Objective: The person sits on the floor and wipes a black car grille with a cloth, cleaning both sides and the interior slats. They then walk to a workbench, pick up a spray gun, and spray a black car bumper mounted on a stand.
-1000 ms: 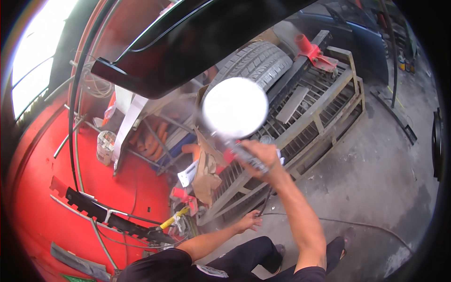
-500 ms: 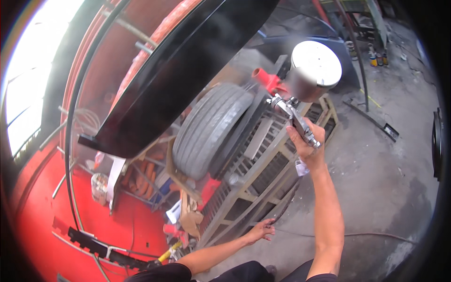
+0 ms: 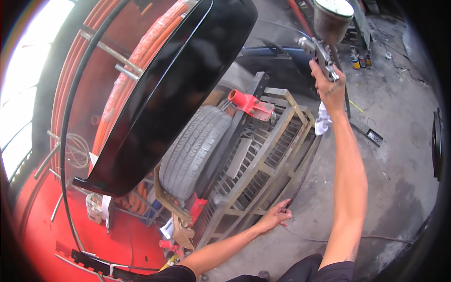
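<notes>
My right hand is raised at the upper right, closed round the handle of a metal spray gun. A paint cup with a white lid sits on top of the gun. Lower down, my left hand has its fingers curled round a dark air hose, which trails off to the right across the floor. Left of the gun, and apart from it, a long glossy black car body panel stands at a slant. A crumpled white cloth hangs below my right hand.
Under the panel lie a tyre and a slatted metal frame with a red bracket. Orange tubes and a black hose rise at the left. Several small cans stand on the floor, far right.
My right hand has carried the spray gun up and right, away from the panel. My left hand has shifted slightly right and up. The mist round the gun has thinned.
</notes>
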{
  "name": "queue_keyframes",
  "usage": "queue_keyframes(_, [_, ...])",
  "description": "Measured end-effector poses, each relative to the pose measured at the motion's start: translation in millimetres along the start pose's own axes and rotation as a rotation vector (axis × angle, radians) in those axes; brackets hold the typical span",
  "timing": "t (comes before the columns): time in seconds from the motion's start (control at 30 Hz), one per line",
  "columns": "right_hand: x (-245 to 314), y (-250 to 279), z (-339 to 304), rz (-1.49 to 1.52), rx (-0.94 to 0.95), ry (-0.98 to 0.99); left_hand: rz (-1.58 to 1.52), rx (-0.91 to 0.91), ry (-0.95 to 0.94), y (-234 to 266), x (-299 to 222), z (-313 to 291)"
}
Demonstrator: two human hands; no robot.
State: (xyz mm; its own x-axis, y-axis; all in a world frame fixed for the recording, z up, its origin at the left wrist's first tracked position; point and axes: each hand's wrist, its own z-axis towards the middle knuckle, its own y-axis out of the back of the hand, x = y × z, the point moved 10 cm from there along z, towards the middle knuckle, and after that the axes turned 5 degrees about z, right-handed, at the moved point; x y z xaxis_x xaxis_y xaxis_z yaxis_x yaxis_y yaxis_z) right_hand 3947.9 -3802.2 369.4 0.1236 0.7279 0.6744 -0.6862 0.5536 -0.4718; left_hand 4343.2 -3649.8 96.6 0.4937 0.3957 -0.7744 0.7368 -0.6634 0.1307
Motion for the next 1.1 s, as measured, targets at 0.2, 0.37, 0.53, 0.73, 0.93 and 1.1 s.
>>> queue_keyframes(0.2, [29.6, -14.8, -8.6, -0.099, -0.122, 0.132, -0.007, -0.091, -0.018, 19.8, 1.0, 2.2])
queue_keyframes(0.37, [45.1, -50.1, -103.7, 0.096, 0.088, 0.024, -0.037, -0.184, 0.070, 54.3, 102.0, -27.5])
queue_keyframes(0.53, [108.2, -95.2, -227.7, 0.000, 0.276, 0.013, 0.020, -0.262, 0.138, 97.0, 206.9, -90.3])
queue_keyframes(0.73, [207.4, -164.3, -372.2, 0.031, 0.481, -0.078, 0.054, -0.314, 0.137, 154.1, 301.2, -178.0])
queue_keyframes(0.93, [326.5, -269.9, -499.4, 0.076, 0.608, -0.030, 0.055, -0.333, 0.161, 206.4, 394.5, -267.9])
queue_keyframes(1.1, [419.8, -367.9, -562.8, 0.211, 0.695, -0.012, -0.116, -0.335, 0.085, 223.7, 424.3, -314.9])
